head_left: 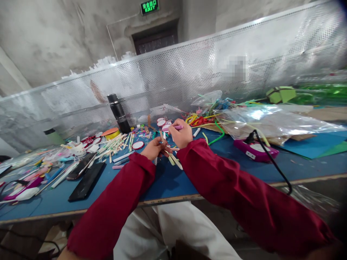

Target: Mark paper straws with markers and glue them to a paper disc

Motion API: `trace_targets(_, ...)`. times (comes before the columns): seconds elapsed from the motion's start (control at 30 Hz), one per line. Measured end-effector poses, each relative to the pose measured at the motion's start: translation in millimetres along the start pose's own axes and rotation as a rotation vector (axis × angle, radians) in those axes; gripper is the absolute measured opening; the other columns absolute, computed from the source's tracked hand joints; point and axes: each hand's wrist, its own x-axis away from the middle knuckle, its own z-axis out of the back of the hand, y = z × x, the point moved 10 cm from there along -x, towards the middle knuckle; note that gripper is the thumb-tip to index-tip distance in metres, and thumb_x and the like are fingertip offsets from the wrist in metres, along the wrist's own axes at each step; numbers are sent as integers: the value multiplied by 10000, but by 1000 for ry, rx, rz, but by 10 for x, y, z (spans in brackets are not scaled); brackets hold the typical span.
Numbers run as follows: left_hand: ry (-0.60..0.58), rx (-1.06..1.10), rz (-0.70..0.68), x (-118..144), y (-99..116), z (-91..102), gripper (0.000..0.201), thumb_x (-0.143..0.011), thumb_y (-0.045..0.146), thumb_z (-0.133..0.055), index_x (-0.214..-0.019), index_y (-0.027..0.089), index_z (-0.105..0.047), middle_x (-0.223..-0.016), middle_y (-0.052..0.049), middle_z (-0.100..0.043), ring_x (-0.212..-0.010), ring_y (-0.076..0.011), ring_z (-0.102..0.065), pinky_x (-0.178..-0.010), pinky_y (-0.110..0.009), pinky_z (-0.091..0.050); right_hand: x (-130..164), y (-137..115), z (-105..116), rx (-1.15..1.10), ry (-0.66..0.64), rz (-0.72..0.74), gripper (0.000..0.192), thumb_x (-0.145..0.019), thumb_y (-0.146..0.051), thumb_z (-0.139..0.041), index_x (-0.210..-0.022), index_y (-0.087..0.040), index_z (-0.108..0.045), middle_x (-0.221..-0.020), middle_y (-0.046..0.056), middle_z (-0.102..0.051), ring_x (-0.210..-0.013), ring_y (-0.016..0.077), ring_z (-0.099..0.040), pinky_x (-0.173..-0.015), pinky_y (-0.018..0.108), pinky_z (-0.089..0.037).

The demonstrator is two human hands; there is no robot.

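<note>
My left hand (152,149) is closed around a flat wooden craft stick (162,136), which points up from the fingertips. Close beside it, my right hand (181,134) grips a pink-purple marker (178,127) whose tip end is turned toward the stick; whether the two touch, I cannot tell. Under the hands, several pale sticks (175,161) lie on the blue tabletop (162,184). A white-and-red round lid (138,145) rests just left of my left hand, near a white pen (123,156).
To the left lie two black phones (87,181), a pile of craft sticks (116,146) and a black bottle (118,113). On the right are a purple power strip (255,150) with a cable, a plastic bag (271,121) and coloured pipe cleaners (199,119). A perforated metal panel (173,77) stands behind.
</note>
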Motion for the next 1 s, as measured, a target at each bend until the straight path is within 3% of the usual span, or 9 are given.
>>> trace_targets(1.0, -20, -38, -8, -16, -17, -3, 367, -790, 434, -733, -892, 202, -468, -738, -35, -742, -558, -139, -684, -434, -190, -351, 4, -54, 18, -12, 12, 51, 151, -734, -242, -551, -591, -236, -500, -573, -44, -517, -596, 145, -464, -605, 286, -348)
